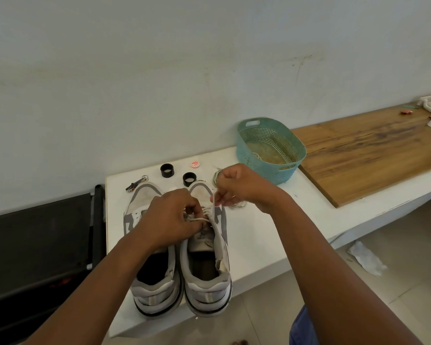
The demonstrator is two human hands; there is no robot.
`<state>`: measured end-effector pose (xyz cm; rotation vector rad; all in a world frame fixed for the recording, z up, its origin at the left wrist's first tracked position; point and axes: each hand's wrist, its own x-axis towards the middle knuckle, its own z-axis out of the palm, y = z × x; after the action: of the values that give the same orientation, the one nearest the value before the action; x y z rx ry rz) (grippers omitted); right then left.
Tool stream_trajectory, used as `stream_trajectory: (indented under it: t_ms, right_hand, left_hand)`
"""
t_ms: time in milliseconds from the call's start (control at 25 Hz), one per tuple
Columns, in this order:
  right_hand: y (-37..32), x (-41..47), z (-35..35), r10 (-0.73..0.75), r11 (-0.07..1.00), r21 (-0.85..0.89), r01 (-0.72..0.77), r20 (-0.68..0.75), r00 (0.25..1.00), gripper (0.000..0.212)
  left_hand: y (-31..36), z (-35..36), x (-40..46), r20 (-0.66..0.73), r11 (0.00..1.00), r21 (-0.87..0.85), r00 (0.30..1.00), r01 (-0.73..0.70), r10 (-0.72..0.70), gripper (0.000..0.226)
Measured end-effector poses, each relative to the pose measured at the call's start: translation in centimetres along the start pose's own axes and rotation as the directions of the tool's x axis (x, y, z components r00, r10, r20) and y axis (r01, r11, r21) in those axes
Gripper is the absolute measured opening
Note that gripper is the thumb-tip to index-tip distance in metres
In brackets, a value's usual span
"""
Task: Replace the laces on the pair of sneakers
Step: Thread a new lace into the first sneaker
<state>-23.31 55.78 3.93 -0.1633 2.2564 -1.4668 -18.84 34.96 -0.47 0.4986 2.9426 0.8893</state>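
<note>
Two grey and white sneakers stand side by side on the white table [259, 235], toes pointing away from me. My left hand [171, 217] lies over the left sneaker [154, 282] and reaches to the eyelets of the right sneaker [207, 277], its fingers pinching the white lace [197, 219] there. My right hand [239, 185] is raised over the right sneaker's toe and pinches one end of that lace, pulled up taut. A coiled lace [217, 176] lies behind my right hand, partly hidden.
A teal perforated basket [271, 148] stands at the back right, next to a wooden board [371, 150]. Two black rings [168, 170], a round red-and-white cap [195, 164] and a small metal tool [136, 184] lie behind the sneakers. A dark rack [40, 245] is on the left.
</note>
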Motion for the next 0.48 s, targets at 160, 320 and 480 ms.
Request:
stream_trajectory:
  t_ms: [160,320,480]
  right_hand:
    - [-0.4,0.5,-0.3,0.053,0.886,0.464,-0.029,-0.039,0.998,0.011]
    - [0.9,0.4,-0.5,0.100,0.983,-0.166,-0.083,0.099,0.990,0.020]
    - [1.0,0.2,-0.1,0.188,0.898,-0.436,-0.059,0.260,0.947,0.016]
  left_hand:
    - [-0.8,-0.6,0.3,-0.024,0.997,-0.071,0.999,0.041,-0.043,0.020]
    - [-1.6,-1.2,0.3,-0.140,0.994,-0.024,0.984,0.104,-0.106,0.014]
    - [-1.3,-1.4,0.1,-0.202,0.987,0.004,0.967,0.162,-0.158,0.018]
